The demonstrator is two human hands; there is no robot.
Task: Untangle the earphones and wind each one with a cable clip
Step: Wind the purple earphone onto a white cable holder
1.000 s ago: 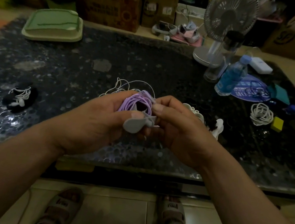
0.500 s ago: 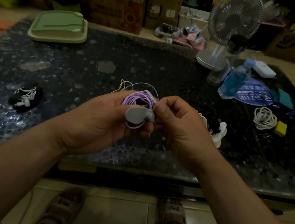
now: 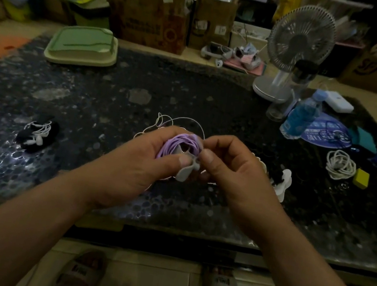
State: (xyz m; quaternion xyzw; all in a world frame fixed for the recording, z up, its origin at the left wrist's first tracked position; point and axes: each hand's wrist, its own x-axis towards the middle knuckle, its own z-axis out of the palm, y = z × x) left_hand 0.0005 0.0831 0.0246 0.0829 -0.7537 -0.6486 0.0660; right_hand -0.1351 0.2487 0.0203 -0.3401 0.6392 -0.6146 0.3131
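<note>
Change since earlier frame: the grey cable clip (image 3: 183, 174) now hangs below the left thumb tip, rounded end down. Half a second ago it lay broadside across the front of the coil.
Task item location: purple earphones (image 3: 181, 142), coiled, held between both hands above the near half of the table.
Near edge: the front edge of the table (image 3: 93, 106) runs just under both wrists.
Open room: bare dark stone top from the hands to the far edge, centre and left.
Behind hands: loose white cable (image 3: 186, 119) lying on the top.
Left zone: white earphones (image 3: 38, 132) wound in a black clip, well apart from the hands.
Right zone: crowded. White cable coil (image 3: 339, 164) with yellow block (image 3: 361, 178) just beside it, blue bottle (image 3: 301, 117), desk fan (image 3: 302, 36).
Containers: green lidded box (image 3: 82, 47) at far left, lid on, contents hidden.
Left hand (image 3: 133, 166): fingers curled round the coil, thumb pressing on the clip.
Right hand (image 3: 235, 173): thumb and forefinger pinch the clip's upper tab; other fingers curled.
</note>
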